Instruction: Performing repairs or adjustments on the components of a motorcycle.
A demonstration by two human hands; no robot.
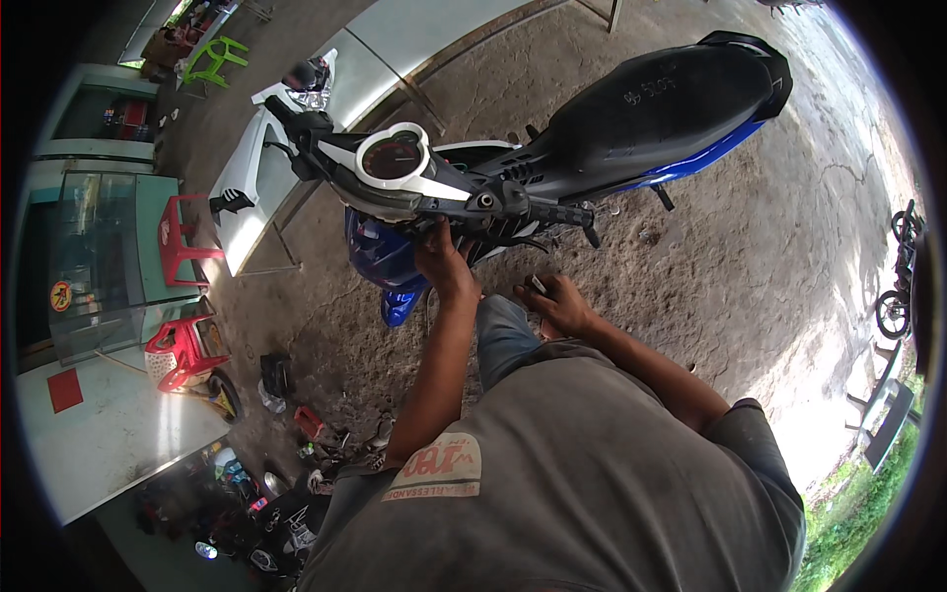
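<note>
A blue, white and black motorcycle stands in front of me, with its handlebar (473, 205), round dial (393, 156) and long black seat (661, 104) facing up. My left hand (444, 264) reaches up under the handlebar, against the front body beside the blue front panel (380, 252). Its fingertips are hidden behind the bike's parts. Lower and to the right, my right hand (560, 306) is closed around a small pale, shiny object (537, 284), whose kind I cannot make out. This hand is apart from the bike, near my knee.
A white bench-like table (258, 232) runs behind the bike, carrying a white fairing part. Red plastic chairs (180, 242) and a glass cabinet (97, 247) stand at the left. Tools and parts clutter the lower left floor. Another motorcycle (896, 296) is at the far right.
</note>
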